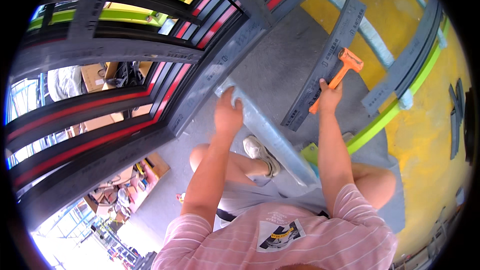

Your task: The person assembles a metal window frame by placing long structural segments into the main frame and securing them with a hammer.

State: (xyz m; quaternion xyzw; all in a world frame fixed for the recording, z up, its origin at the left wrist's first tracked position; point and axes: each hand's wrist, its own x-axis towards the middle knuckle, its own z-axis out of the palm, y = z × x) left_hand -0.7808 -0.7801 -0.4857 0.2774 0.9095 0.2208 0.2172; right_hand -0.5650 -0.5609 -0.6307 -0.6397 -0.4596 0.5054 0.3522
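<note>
My right hand is closed round the handle of an orange hammer, its head pointing away from me. The same hand's fingertips lie against a long grey profile strip, which stands slanted beside the hammer; whether they grip it too is partly hidden. My left hand has its fingers bent over the far end of a bar wrapped in clear bluish film. That bar runs back toward my lap, between my legs. Just left of my left hand is the edge of a grey frame.
Upper left, the large frame carries dark rails with red stripes. A green rail and more grey strips lie at right, by a yellow surface. A box of odds and ends stands on the floor lower left.
</note>
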